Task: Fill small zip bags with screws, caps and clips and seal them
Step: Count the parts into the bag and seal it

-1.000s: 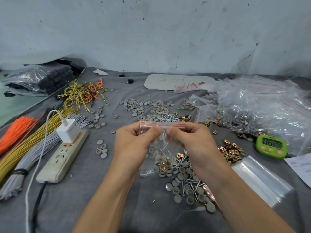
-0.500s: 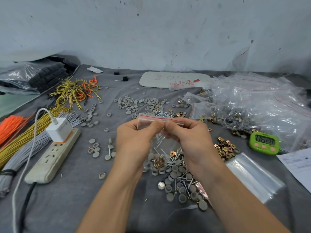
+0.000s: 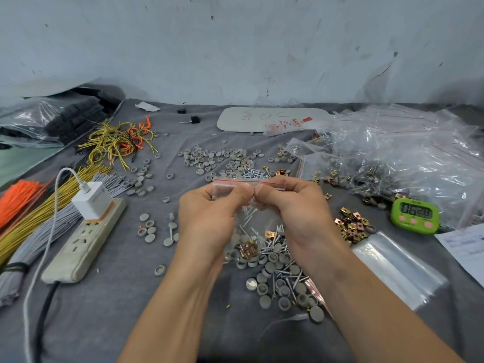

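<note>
Pinching the flimsy, bottom-heavy zip bag (image 3: pixel 252 225) by its stiffer top strip, left hand (image 3: pixel 209 218) and right hand (image 3: pixel 296 213) apparently seal it.

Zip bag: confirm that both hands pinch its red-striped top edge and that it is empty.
Not empty: the head view shows screws, caps and clips inside the zip bag. The left hand and right hand do pinch its red-striped top edge.

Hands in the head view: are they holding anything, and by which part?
The left hand and right hand both pinch a zip bag at its top, just below the red line.
</note>
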The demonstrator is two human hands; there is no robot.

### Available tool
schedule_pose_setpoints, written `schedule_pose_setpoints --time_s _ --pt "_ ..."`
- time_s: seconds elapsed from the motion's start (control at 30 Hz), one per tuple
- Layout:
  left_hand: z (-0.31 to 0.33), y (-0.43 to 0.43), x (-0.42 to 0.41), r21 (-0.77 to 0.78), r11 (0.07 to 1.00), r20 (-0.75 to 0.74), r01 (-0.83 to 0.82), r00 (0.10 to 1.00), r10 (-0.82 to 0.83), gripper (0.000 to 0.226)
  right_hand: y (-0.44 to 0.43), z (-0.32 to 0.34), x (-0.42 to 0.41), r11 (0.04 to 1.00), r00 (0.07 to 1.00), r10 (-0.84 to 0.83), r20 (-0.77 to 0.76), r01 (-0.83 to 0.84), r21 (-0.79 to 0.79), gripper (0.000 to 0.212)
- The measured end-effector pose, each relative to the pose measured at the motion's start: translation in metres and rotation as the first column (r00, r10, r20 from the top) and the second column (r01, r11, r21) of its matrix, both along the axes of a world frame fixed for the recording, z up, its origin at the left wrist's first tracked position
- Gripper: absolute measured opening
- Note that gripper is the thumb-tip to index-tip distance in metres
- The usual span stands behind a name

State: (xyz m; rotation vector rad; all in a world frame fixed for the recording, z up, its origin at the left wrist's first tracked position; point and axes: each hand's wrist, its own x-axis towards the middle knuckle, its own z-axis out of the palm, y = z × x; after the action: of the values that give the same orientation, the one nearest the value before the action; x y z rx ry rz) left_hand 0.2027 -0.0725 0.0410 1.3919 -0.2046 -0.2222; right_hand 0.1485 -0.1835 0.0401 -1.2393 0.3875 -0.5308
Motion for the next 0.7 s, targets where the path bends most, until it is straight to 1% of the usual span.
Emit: schedule_pose_setpoints --time_s 0.1,0.2,0.37,0.47,0.53,0.6,0.7 --pt "0.0019 0.0049 0.0006 -0.003 1.0 0.0 -0.007 1.0 0.007 0.012 -0.0001 0.0013 -0.0015 1.0 1.0 0.002 -0.01 -0.003 -0.025 0.023" --pt "0.0037 0.0087 0.0021 -0.056 0.997 -0.027 -0.048 0.999 0.047 0.011 -0.0019 0.004 -0.0054 0.999 1.0 0.004 -0.021 -0.005 -0.048 0.023" --pt "0.0032 0.0063 0.0027 -0.097 0.992 -0.034 -0.083 0.996 0.08 0.014 -0.0011 0.0055 -0.008 0.998 0.998 0.048 -0.043 -0.047 0.03 0.01" --pt "0.0043 0.005 0.0031 -0.088 0.993 -0.029 -0.077 0.997 0.074 0.017 -0.0033 0.0046 -0.0066 0.998 0.997 0.018 -0.071 -0.014 0.057 0.01" --pt "0.0053 0.0054 0.0045 -0.106 0.99 -0.054 -0.095 0.994 0.09 0.019 -0.0055 0.0048 -0.0057 0.999 0.996 0.01 -0.085 -0.006 0.047 0.014" --pt "0.0068 0.0058 0.005 -0.135 0.983 -0.065 -0.124 0.991 0.116 0.025 -0.0065 0.0055 -0.0061 0.999 0.996 0.027 -0.089 -0.024 0.038 0.018" --pt "0.0079 0.0074 0.0052 -0.161 0.973 -0.072 -0.164 0.985 0.155 0.032 -0.0053 0.0064 -0.0075 0.994 0.991 0.084 -0.105 -0.076 0.077 0.012"
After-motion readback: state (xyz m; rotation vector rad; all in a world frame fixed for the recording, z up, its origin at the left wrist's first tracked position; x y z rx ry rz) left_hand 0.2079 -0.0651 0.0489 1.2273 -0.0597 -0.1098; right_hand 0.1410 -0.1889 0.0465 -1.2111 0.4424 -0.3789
